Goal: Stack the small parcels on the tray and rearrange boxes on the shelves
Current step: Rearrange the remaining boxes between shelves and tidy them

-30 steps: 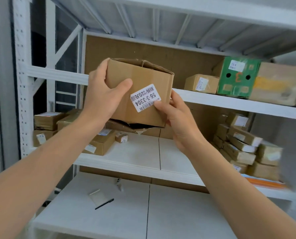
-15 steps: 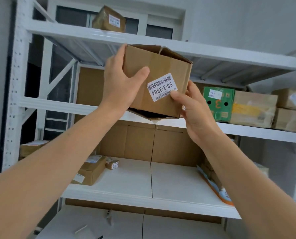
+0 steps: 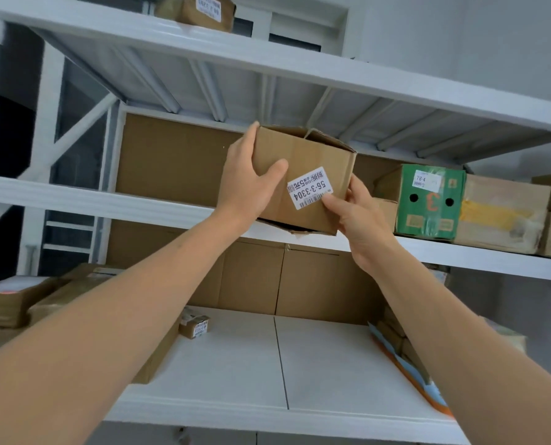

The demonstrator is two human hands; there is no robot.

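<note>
a person holds a worn cardboard box [image 3: 303, 162] at the front lip of the shelf [image 3: 107, 203] carrying the green carton [image 3: 428, 203], just left of that carton. the left hand [image 3: 248, 184] clamps the box's left side, and the right hand [image 3: 357, 216] grips its lower right corner, thumb on the white label [image 3: 309, 187]. a smaller brown box [image 3: 388, 213] sits between, against the green carton. taped brown boxes [image 3: 502, 213] crowd the shelf to the carton's right. a tiny parcel [image 3: 194, 327] lies one shelf below, to the left.
</note>
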